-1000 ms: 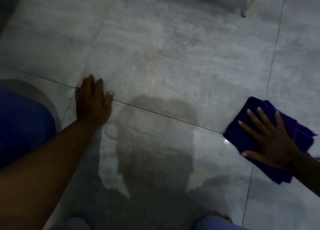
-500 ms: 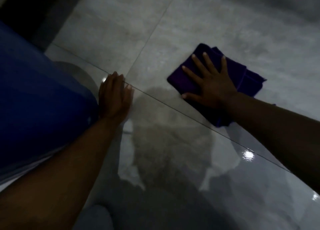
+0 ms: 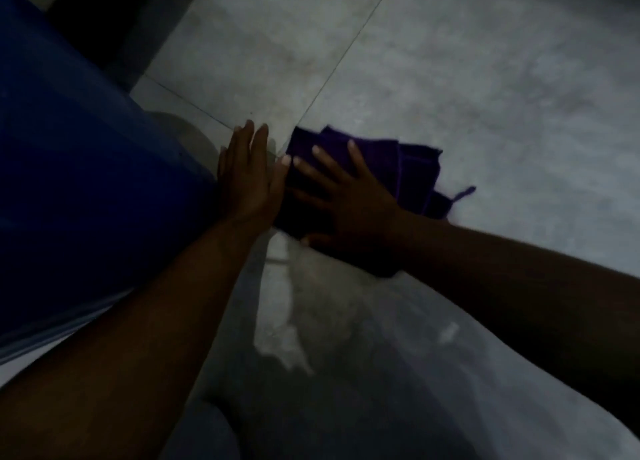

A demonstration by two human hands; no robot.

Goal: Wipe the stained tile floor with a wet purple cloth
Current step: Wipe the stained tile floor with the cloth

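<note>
A folded purple cloth [image 3: 412,168] lies flat on the grey tile floor [image 3: 502,95] near a crossing of grout lines. My right hand [image 3: 349,203] presses down on the cloth with its fingers spread, covering the cloth's left half. My left hand [image 3: 247,182] rests palm down on the floor just left of the cloth, fingers together, its thumb touching the cloth's edge. The tile below the hands looks wet and shiny.
A blue garment [image 3: 79,168] fills the left side, close to my left arm. A dark strip [image 3: 114,19] runs along the top left. Faint brownish marks [image 3: 298,61] show on the tile beyond the hands. Grey tiles extend to the right.
My right hand has slid the cloth leftward across the floor until it meets my left hand. The view has swung left and tilted; the left hand has stayed planted.
</note>
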